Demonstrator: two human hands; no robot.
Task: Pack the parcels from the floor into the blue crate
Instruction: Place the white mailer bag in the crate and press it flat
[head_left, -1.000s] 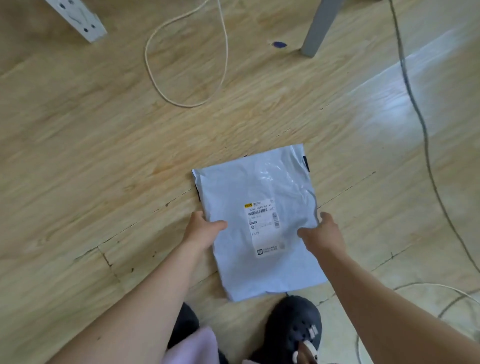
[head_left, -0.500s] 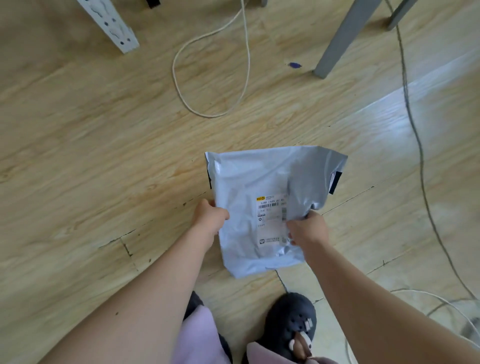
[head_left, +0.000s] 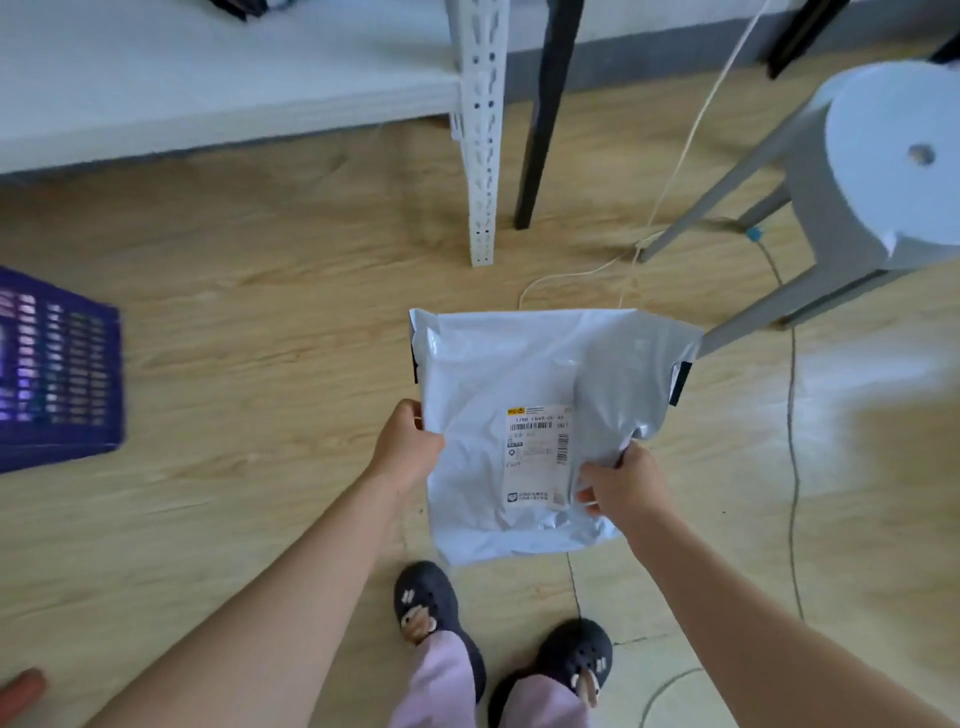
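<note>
Seen from the head camera, looking down: a pale wood-grain floor (head_left: 260, 519) is filling most of the view, with glare brightening it at the right. At the top, a low white shelf (head_left: 208, 78) is running along the far side, and its perforated white upright (head_left: 480, 130) is standing on the floor beside a slanting black leg (head_left: 543, 114). A grey round stool (head_left: 883, 156) is standing at the upper right, and a thin white cable (head_left: 685, 140) is trailing down past it, while a darker cable (head_left: 790, 415) is snaking along the floor on the right. The blue crate (head_left: 57, 374) is sitting on the floor at the far left edge, partly cut off and blurred, well apart from the hands. The parcel (head_left: 509, 374), a light grey plastic mailer with a printed label (head_left: 535, 457) facing up, is being held in front of the person in both hands. The left hand (head_left: 408, 449) is gripping the parcel's left edge, thumb on top, its fingers hidden behind the plastic. The right hand (head_left: 621, 488) is pinching bunched plastic at the right edge, fingers curled tight. Below, two dark clogs (head_left: 426, 603) and lilac trouser legs (head_left: 447, 686) are showing.
</note>
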